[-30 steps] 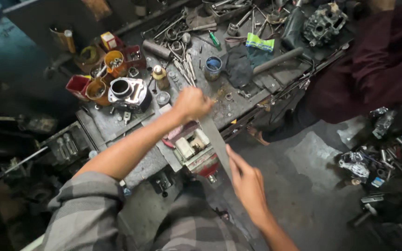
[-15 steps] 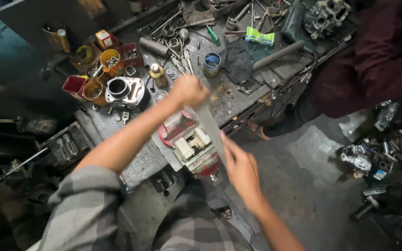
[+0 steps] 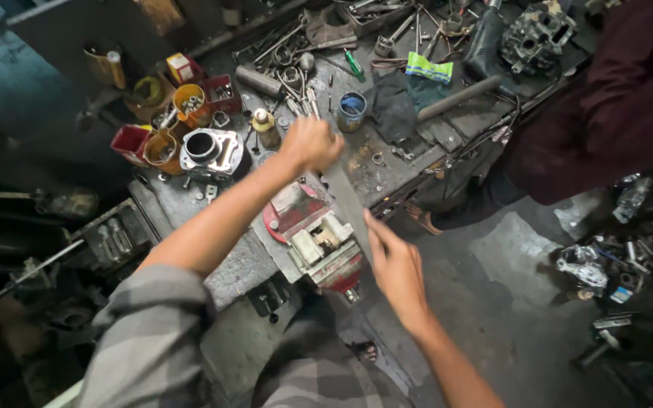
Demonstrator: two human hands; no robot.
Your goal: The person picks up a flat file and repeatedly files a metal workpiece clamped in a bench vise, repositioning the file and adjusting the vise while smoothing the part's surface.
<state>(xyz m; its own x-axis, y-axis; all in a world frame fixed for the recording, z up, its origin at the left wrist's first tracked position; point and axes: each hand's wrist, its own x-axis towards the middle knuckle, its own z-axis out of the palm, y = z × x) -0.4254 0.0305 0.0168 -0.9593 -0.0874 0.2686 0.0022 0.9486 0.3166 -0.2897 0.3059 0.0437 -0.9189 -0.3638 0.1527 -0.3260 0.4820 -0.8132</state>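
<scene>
— Why do we hold the file point(image 3: 348, 202) at both ends?

— So it stays flat over the vise point(image 3: 319, 240). Our left hand point(image 3: 311, 143) has its grip closed round the far end; our right hand point(image 3: 394, 264) presses its fingers on the near tip.

— And the file itself?

— Between both grips, just right of the vise on the desk point(image 3: 387, 162).

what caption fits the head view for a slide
Both hands, left hand and right hand, hold a flat metal file over a red bench vise on a cluttered workbench.
</scene>
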